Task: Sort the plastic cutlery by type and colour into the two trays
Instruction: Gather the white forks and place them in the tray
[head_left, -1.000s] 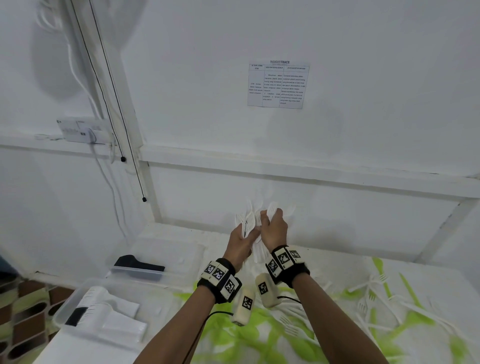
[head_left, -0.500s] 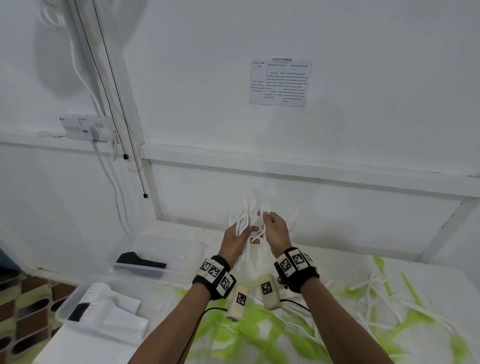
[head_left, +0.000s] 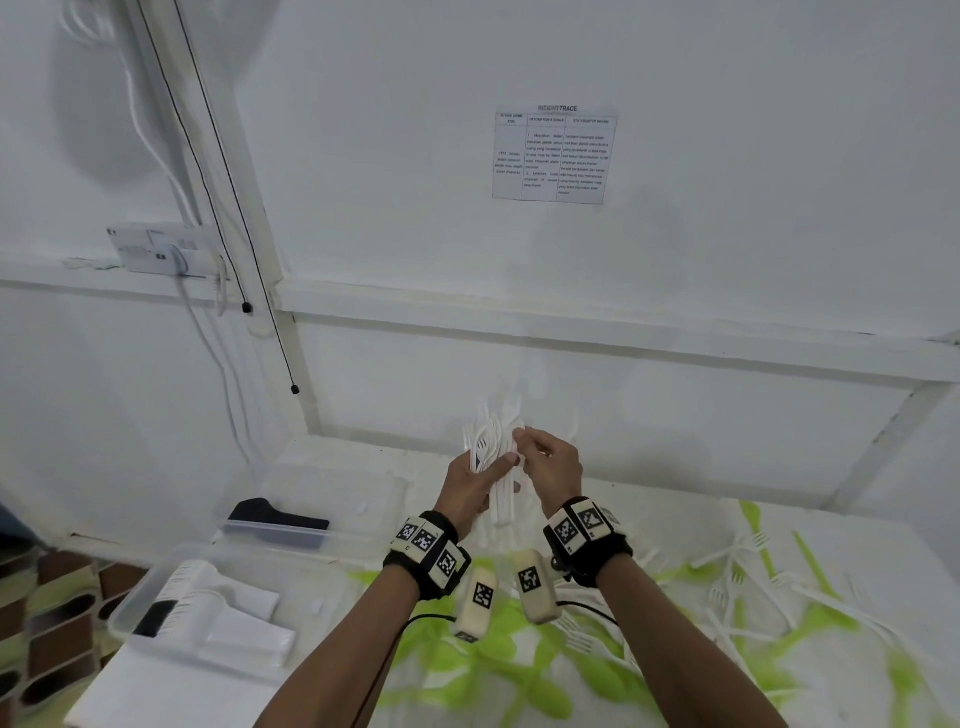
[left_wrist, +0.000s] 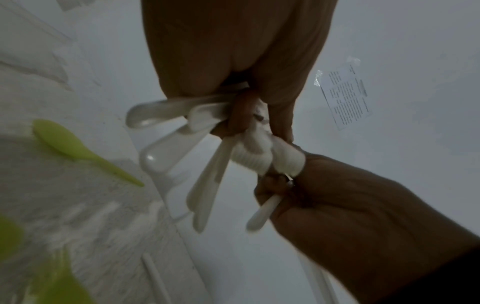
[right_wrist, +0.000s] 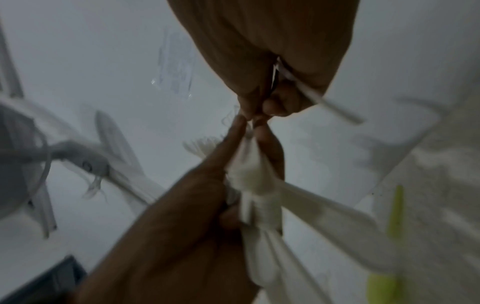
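My left hand (head_left: 480, 475) is raised in front of the wall and grips a fanned bundle of white plastic forks (head_left: 493, 441) around their handles. The right hand (head_left: 530, 447) is close beside it, its fingertips pinching one white piece at the top of the bundle. In the left wrist view the bundle (left_wrist: 207, 144) spreads below the left hand (left_wrist: 233, 61), and the right hand (left_wrist: 337, 195) holds a white handle (left_wrist: 262, 214). The right wrist view is blurred; the bundle (right_wrist: 252, 174) sits in the left hand (right_wrist: 182, 216).
Two clear trays stand at the left. The near tray (head_left: 130, 623) holds white and black cutlery; the far tray (head_left: 363, 483) holds black cutlery (head_left: 280, 517). Loose white forks (head_left: 727, 587) and green pieces (head_left: 758, 525) lie on the green-patterned table at the right.
Both hands stay raised with the bundle. The right hand's fingers have shifted from over the fork heads to a pinch at the bundle's upper right side.
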